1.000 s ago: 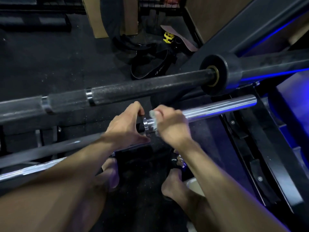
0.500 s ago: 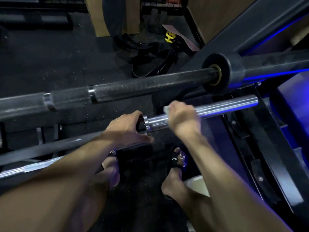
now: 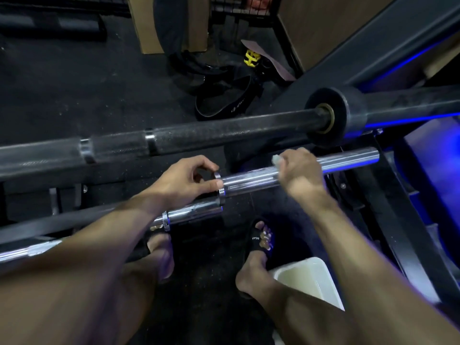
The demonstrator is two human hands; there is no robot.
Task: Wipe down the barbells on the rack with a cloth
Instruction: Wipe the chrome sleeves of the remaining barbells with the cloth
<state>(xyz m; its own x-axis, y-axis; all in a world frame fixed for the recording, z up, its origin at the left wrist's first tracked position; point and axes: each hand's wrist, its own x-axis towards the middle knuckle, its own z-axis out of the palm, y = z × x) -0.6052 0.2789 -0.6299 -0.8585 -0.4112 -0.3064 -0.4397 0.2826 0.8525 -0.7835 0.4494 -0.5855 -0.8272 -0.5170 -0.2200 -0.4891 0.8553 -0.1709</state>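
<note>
— Since the earlier frame our right hand (image 3: 302,174) has slid further out along the shiny chrome barbell sleeve (image 3: 348,161), which lies on the rack.
— Noted. Our left hand (image 3: 185,181) pinches its collar; our right hand's fingers curl round the small white cloth (image 3: 276,159), pressing it on the sleeve.

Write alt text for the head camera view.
The right hand rubs a white cloth along a chrome barbell sleeve while the left hand grips its collar. A black barbell lies beyond.
</note>
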